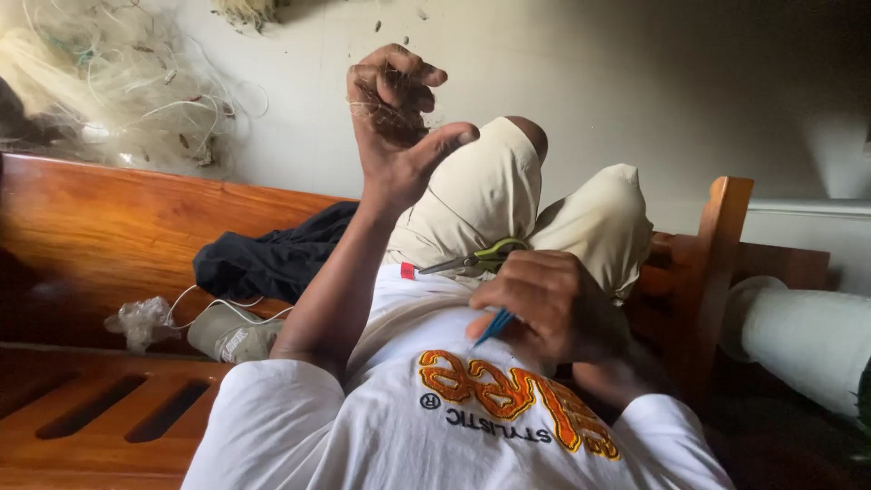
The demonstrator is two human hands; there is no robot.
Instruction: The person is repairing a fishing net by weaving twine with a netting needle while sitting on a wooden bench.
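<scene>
Head view: left hand [395, 118] clenched on dark net twine [392, 116], right hand [544, 304] gripping blue tool [494, 325], green snips [476, 260] beside.

Clump of dark tangled netting fibre [392, 116]: held aloft at 12 o'clock of the view, pinched and partly hidden. Green-handled scissors [479, 259]: closed, lying flat on the lap near centre, blades pointing to 9 o'clock. Blue slender tool [494, 326]: gripped, tip angled toward 7 o'clock.

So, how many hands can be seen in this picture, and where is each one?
2. The left hand is raised toward the wall, pinching a dark tangle of netting. The right hand rests on the white shirt, holding a blue tool beside green-handled scissors. No others show.
</scene>
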